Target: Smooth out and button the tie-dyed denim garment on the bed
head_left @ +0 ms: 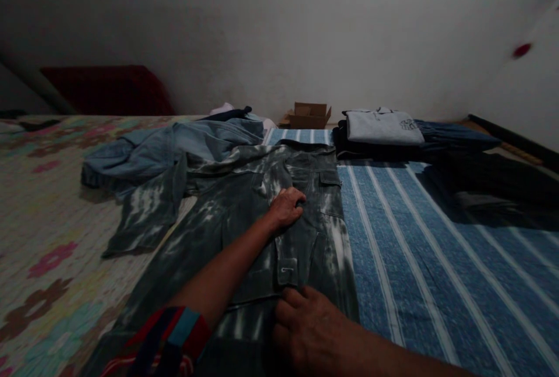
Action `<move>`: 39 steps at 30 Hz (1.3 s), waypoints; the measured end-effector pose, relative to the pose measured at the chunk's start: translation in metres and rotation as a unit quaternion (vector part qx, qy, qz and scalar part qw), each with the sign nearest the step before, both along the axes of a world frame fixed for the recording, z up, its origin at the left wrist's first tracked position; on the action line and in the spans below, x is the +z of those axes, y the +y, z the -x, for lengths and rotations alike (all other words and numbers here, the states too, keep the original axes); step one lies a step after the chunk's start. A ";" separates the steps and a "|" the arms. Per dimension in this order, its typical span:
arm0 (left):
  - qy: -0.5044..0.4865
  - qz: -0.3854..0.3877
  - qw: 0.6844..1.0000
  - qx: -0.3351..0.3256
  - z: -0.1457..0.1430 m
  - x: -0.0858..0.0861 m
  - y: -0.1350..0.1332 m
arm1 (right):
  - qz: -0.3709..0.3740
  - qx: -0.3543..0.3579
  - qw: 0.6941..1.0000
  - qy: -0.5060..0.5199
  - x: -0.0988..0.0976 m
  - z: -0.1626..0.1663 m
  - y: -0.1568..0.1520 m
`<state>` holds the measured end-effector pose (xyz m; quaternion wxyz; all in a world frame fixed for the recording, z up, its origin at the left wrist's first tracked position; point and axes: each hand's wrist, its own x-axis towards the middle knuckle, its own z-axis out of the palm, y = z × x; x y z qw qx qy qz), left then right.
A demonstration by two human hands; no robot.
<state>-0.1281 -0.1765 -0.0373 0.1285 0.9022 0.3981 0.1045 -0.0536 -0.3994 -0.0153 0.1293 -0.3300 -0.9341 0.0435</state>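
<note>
A dark grey-green jacket [248,225] with whitish bleached patches lies spread before me, its collar at the far end and one sleeve stretched out to the left. My left hand [286,209] is on the middle of its front, fingers curled in and closed on the cloth by the front band. Closer to me, my right hand [312,327] is closed on the fabric just below the lower end of that band, where a pale buttonhole shows. The fingertips of my right hand are partly hidden.
Crumpled light-blue denim [166,147] lies at the back left on a floral bedspread [52,214]. At the back right, a folded grey garment [384,127] tops a pile on a blue striped cloth [375,219]. Dark clothes [502,182] lie farther right. A cardboard box [311,115] stands by the wall.
</note>
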 end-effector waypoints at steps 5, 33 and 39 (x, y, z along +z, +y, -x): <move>0.015 -0.060 0.998 -0.016 0.004 -0.003 -0.017 | -0.048 -0.013 0.996 0.068 -0.014 -0.003 -0.004; 0.154 -0.073 0.985 0.035 0.006 0.008 -0.033 | 0.127 -0.300 0.943 0.064 -0.025 -0.060 0.068; 0.185 -0.068 0.980 0.041 -0.006 0.024 -0.037 | 0.192 -0.305 0.932 0.043 -0.033 -0.057 0.074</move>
